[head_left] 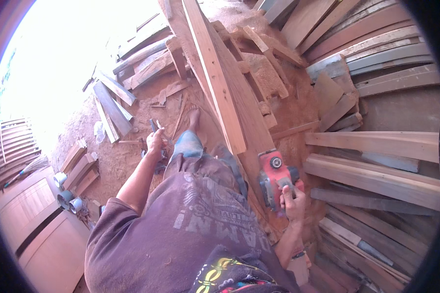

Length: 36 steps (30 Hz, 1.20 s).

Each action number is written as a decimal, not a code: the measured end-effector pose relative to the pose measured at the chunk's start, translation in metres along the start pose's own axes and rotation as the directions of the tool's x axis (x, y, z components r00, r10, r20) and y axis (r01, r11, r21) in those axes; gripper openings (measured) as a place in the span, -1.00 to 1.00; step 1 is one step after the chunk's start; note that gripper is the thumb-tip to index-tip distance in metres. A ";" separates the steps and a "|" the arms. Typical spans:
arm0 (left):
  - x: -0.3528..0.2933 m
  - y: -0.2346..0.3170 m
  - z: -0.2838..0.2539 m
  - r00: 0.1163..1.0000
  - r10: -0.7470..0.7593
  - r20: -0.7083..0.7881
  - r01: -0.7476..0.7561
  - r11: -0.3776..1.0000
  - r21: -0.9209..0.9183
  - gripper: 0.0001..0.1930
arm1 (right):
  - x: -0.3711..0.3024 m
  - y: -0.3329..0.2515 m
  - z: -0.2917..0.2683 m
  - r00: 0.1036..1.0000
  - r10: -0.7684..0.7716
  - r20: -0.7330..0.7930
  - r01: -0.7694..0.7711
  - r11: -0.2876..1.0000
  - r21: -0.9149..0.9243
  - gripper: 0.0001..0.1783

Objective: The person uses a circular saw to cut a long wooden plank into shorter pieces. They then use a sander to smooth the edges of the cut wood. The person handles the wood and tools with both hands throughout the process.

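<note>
My right hand (pixel 293 202) is closed round the handle of a red and dark electric planer (pixel 275 171). The planer sits at the near right end of a wide board (pixel 247 115), beside a long squared timber (pixel 212 71) that lies along it. Out to the left, my left hand (pixel 156 140) is closed, with a thin dark stick-like thing (pixel 152 125) poking up from the fingers. Its exact kind is too small to make out. That hand is held away from the timber, above the sawdust-covered ground.
Stacked planks and beams (pixel 376 180) crowd the right side. Offcuts (pixel 111 105) lie on the ground at left, near several small cans (pixel 65 198) and panelled doors (pixel 29 210). A wooden frame (pixel 266 63) stands beyond the board. My bare foot (pixel 194 117) is close to the timber.
</note>
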<state>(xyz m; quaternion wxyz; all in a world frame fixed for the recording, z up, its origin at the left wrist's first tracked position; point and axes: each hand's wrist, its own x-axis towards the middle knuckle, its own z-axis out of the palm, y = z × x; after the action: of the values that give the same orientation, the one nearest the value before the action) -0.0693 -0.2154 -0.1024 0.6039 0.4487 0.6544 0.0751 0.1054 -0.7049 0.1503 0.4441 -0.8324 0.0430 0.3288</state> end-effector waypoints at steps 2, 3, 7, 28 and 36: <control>-0.007 -0.015 -0.003 1.000 -0.017 -0.001 0.017 1.000 -0.023 -0.65 | -0.005 0.016 0.001 1.000 0.005 -0.002 -0.005 1.000 0.014 -0.40; -0.002 -0.028 -0.008 1.000 -0.023 -0.001 0.023 0.998 -0.056 -0.64 | -0.006 0.019 0.003 1.000 0.006 -0.002 -0.006 1.000 0.020 -0.41; -0.010 -0.045 -0.004 0.994 -0.104 -0.023 0.099 0.983 -0.154 -0.64 | -0.006 0.037 0.007 1.000 -0.010 0.013 0.009 0.996 0.094 -0.46; 0.022 -0.095 -0.100 0.939 -0.341 0.033 0.339 0.913 -0.226 -0.78 | -0.012 0.042 0.002 0.993 0.119 -0.022 -0.116 0.989 0.094 -0.48; 0.019 -0.110 -0.126 0.925 -0.379 0.001 0.358 0.873 -0.331 -0.79 | 0.021 -0.002 -0.008 0.968 -0.088 -0.234 -0.045 0.860 -0.509 -0.50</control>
<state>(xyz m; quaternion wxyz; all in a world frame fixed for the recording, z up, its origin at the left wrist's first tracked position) -0.2297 -0.2110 -0.1534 0.6516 0.2073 0.7253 0.0799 0.1264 -0.7047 0.1428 0.2025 -0.9550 0.0004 0.2165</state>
